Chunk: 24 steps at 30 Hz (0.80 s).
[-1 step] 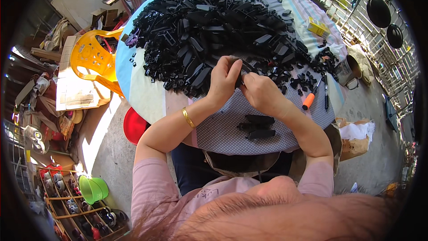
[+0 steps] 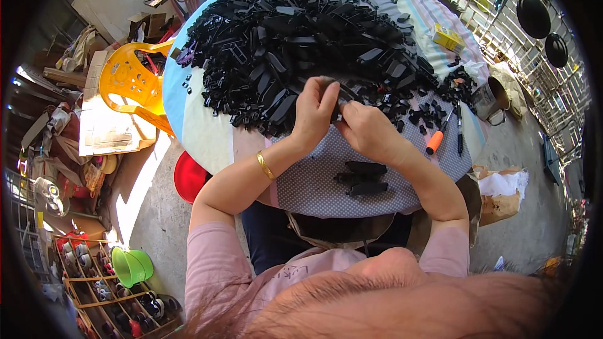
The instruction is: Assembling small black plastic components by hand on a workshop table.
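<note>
Both my hands meet in front of a large heap of black plastic parts (image 2: 270,81) on the round table. My left hand (image 2: 312,113), a gold bangle on its wrist, is closed around a black plastic part (image 2: 335,113). Close beside it, my right hand (image 2: 370,127) pinches the same part from the right. Most of that part is hidden by the fingers. Nearer to me on the dotted cloth lie a few black assembled pieces (image 2: 367,188), side by side. An orange-handled screwdriver (image 2: 434,142) and a black pen (image 2: 460,132) rest to the right of my right hand.
Small black clips (image 2: 427,115) are scattered right of the heap. A metal mug (image 2: 493,99) and a yellow box (image 2: 448,37) stand near the table's right edge. A yellow chair (image 2: 129,78) and a red stool (image 2: 190,177) are at the left; a paper bag (image 2: 499,204) is at the right.
My hands stay in nearly the same place, with only a slight shift of the fingers on the black part. Nothing else has visibly moved.
</note>
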Available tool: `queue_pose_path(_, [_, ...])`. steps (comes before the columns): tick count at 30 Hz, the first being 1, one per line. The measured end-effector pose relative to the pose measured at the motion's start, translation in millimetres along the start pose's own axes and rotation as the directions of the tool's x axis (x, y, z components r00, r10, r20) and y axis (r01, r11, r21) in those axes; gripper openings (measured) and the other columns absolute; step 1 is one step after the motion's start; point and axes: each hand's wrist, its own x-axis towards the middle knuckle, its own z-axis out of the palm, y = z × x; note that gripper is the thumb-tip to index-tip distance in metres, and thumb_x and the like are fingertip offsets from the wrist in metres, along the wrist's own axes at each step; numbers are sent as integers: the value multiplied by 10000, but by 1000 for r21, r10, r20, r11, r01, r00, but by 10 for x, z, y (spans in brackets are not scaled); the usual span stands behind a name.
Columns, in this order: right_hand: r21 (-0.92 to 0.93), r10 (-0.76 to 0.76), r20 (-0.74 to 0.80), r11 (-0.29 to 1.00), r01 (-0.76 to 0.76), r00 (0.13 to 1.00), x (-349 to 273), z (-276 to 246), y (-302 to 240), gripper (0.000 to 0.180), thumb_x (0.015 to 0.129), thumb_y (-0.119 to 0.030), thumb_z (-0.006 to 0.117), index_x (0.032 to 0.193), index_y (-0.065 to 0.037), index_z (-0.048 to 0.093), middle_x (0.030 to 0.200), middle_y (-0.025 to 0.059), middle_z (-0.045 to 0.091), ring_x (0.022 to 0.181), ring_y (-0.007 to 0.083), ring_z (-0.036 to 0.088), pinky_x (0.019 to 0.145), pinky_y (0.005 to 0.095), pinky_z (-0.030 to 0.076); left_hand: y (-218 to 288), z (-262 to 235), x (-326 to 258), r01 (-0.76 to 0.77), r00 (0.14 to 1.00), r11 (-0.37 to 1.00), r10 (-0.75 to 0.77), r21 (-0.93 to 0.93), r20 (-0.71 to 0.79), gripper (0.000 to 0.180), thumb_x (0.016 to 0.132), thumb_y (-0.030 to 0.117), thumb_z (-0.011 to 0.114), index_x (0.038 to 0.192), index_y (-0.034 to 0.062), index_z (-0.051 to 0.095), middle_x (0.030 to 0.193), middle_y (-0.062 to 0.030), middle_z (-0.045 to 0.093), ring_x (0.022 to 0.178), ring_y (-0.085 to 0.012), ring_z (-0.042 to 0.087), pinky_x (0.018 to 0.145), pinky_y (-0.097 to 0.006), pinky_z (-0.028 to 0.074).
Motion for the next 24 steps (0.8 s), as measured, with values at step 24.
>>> queue_pose_path(24, [288,438,21,858,-425,899,-6,-621,644,200,757,-159,677,803,23,608,649,16,580,596,55,515,546,214,421,39,-69,55,-7,873,961,-130,278,471,400,835,197,624,1166,5,505,921,-38,588,745,-112,551,671,-242,476])
